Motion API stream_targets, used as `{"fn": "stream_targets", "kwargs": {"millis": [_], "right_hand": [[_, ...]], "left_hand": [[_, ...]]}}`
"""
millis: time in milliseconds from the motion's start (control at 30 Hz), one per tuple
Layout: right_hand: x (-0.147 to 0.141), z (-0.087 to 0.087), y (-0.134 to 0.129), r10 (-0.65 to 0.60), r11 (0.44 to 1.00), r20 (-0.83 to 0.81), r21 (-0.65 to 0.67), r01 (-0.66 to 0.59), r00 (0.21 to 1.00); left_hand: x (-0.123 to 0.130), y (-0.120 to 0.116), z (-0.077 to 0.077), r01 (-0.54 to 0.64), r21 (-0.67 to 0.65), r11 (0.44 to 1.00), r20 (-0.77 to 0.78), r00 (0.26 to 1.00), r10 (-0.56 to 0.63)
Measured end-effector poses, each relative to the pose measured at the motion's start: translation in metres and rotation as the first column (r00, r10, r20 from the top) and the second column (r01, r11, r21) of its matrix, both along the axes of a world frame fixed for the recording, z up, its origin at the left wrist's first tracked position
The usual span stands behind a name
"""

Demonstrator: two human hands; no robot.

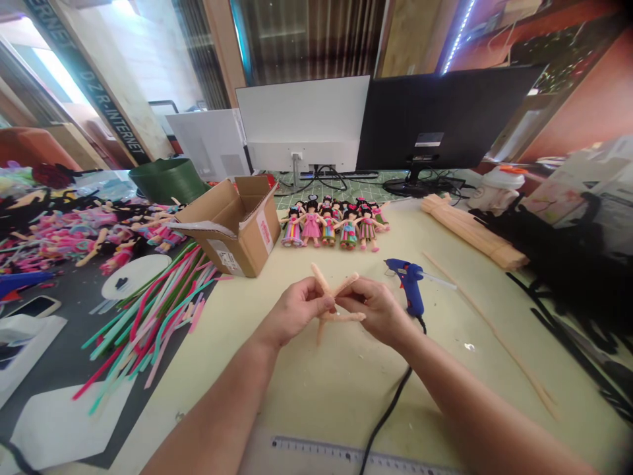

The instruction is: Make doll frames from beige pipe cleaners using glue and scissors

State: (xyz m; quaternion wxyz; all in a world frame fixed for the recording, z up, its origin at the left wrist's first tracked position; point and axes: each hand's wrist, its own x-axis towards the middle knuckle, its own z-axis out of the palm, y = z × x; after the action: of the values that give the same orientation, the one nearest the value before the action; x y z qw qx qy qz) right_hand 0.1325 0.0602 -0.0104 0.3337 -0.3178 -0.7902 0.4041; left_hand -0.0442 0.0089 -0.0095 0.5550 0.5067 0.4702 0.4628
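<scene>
A pale tabletop [306, 402] is spreading beneath the forearms. By its left edge a cardboard box [247, 244] is standing open; beside the box, towards the far edge, a cluster of dolls [326, 227] is standing. Midway between the side edges, the left hand [297, 307] and right hand [380, 311] are meeting. Towards the right edge a blue glue gun [412, 290] is lying. Both hands are pinching a branching beige fuzzy piece [322, 281], fingers clamped around its middle.
</scene>
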Motion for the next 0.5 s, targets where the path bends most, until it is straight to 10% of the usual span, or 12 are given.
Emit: {"fn": "stream_targets", "kwargs": {"millis": [267,500], "right_hand": [[0.0018,0.0017,0.0042,-0.003,1.0,0.051,0.028,0.001,0.999],[0.0002,-0.0001,0.0052,-0.001,0.96,0.067,-0.28,0.019,0.998]], "left_hand": [[0.0028,0.0006,0.0013,-0.112,0.077,0.991,-0.178,0.976,0.125],[0.0054,-0.0015,0.0065,-0.109,0.253,0.961,-0.432,0.877,0.213]]}}
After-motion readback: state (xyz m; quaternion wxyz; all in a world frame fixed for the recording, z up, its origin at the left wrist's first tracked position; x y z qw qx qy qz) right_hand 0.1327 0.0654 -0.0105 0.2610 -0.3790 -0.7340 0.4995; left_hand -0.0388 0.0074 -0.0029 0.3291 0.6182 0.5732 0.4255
